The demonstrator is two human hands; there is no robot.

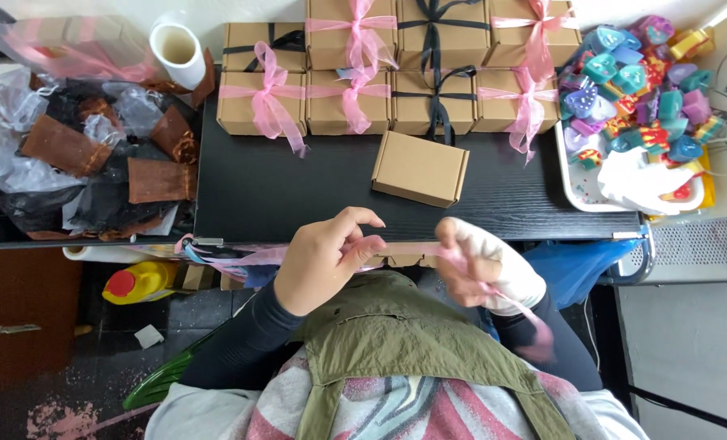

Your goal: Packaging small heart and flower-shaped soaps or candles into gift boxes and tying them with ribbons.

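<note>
A: Head view. What are the hands doing?

B: Left hand (324, 262) is pinching a pink ribbon (403, 248), grip narrow, thumb and forefinger closing on it. Right hand (479, 265) is wearing a white wrap or glove and is clamping the same ribbon, fingers curled around it. The ribbon is running taut between the two hands, right at the near edge of the black counter (298, 187). A loose tail is trailing down past the right wrist, blurred.

A: Anything close by?

B: A plain brown box (420, 168), untied, is sitting on the counter just beyond the hands, slightly skewed. Behind it, two rows of tied boxes (396, 69) are lining the far edge, some with pink bows, some with black.

A: Sides?

B: On the person's right, a white tray (579, 191) is holding a pile of colourful heart-shaped pieces (636, 85). On the left, a dark tray is holding brown and sheer pouches (94, 155), with a white roll (178, 50) standing behind them. A yellow bottle (139, 283) is lying below the counter.
</note>
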